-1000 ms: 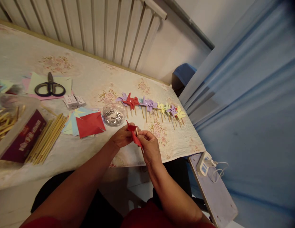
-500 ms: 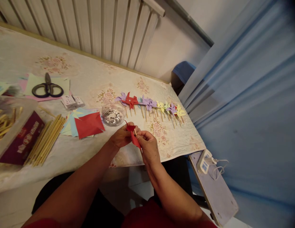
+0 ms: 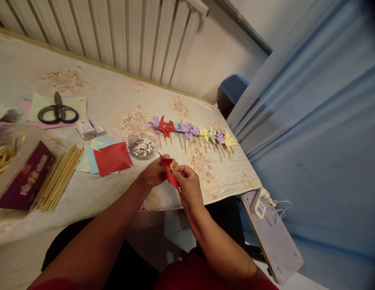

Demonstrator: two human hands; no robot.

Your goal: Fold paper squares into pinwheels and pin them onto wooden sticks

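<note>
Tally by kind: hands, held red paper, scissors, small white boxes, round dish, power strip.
Left hand and right hand: 2
Held red paper: 1
Scissors: 1
Small white boxes: 2
Round dish: 1
Power strip: 1
Total: 8

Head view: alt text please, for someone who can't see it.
A person's left hand and right hand hold curled red paper and a pale stick over a floral tablecloth. Beyond them lies a row of paper pinwheels; to the left are paper squares, sticks and scissors.
</note>
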